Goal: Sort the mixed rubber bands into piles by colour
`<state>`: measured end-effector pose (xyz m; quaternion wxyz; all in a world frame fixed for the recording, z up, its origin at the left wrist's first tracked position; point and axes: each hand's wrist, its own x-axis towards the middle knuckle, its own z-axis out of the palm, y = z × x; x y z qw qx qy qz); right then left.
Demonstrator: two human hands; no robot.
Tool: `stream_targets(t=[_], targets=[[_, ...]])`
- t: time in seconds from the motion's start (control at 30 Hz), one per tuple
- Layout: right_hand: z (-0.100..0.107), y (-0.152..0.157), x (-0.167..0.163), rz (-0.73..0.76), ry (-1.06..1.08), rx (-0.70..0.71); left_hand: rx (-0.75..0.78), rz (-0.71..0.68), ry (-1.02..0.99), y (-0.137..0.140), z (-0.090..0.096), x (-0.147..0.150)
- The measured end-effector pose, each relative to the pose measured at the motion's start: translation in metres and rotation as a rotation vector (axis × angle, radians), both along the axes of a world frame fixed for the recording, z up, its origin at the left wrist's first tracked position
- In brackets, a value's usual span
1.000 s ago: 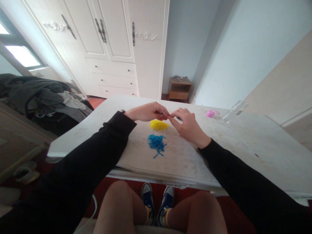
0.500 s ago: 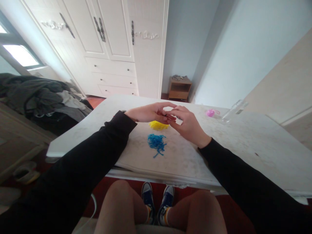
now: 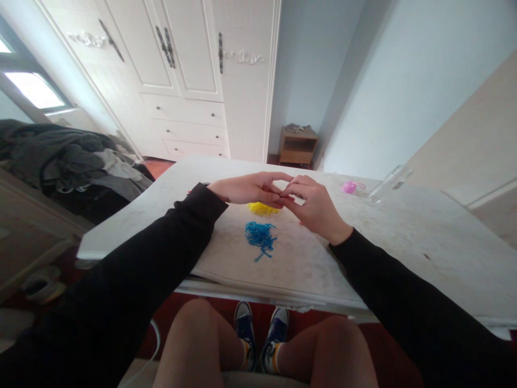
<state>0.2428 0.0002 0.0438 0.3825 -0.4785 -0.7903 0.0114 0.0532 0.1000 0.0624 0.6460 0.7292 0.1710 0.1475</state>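
My left hand [image 3: 258,187] and my right hand [image 3: 313,202] meet fingertip to fingertip above the table. Both are closed in a pinch, and whatever lies between the fingers is too small or too hidden to name. Just below my left hand is a pile of yellow strands [image 3: 262,208], partly covered by the fingers. Nearer to me lies a loose tangle of blue strands [image 3: 259,237], touched by neither hand.
The white table [image 3: 404,258] has stains on its top. Toward its back right are a pink round object [image 3: 349,187] with a loop and a clear bottle-like container [image 3: 390,183]. A dark object [image 3: 205,184] shows partly behind my left wrist. Clothes [image 3: 72,161] are heaped at the left.
My fingertips have drawn closer together, and the right hand's fingers have curled in toward the left hand's. The yellow and blue piles stay where they were.
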Motion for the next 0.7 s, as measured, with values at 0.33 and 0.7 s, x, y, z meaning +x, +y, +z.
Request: stream_targets(t=[0.33,0.7], targets=[[-0.009,0.037,0.086,-0.424,0.206,-0.03,0.012,0.502,-0.195,0.019,-0.003,0.004],[-0.021,0.044,0.087,-0.337,0.092,-0.157,0.099,0.613,-0.209,0.03,-0.008,0.003]])
